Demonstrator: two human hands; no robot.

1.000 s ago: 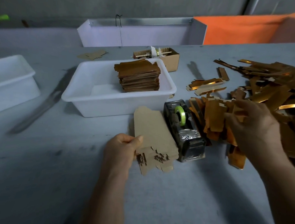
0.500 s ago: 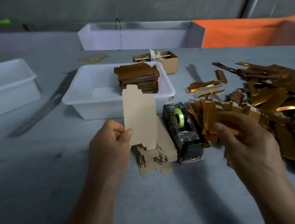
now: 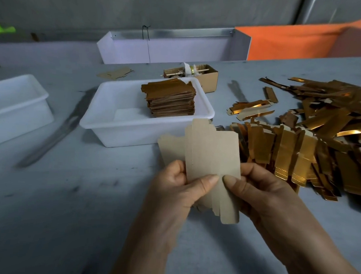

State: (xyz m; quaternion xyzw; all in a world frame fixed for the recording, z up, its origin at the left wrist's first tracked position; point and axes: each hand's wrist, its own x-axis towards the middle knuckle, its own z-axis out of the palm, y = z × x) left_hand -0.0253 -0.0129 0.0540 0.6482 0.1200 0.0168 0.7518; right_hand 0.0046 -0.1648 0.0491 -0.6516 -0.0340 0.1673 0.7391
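Note:
A flat brown cardboard box blank (image 3: 213,154) stands upright in front of me, plain side facing me. My left hand (image 3: 179,186) pinches its lower left part with the thumb on the front. My right hand (image 3: 256,190) pinches its lower right part the same way. Behind it, a small stack of the same blanks (image 3: 169,145) lies on the grey table. The tape dispenser is hidden behind the held blank.
A white tub (image 3: 118,121) holds a stack of gold-faced blanks (image 3: 170,99). A heap of folded gold pieces (image 3: 299,146) spreads over the right of the table. A second white tub (image 3: 17,105) sits at left. Behind are a small cardboard box (image 3: 207,76) and a white bin (image 3: 169,47).
My left hand lifted one blank off the stack and brought it to the middle. My right hand left the gold heap and took hold of the blank's right side.

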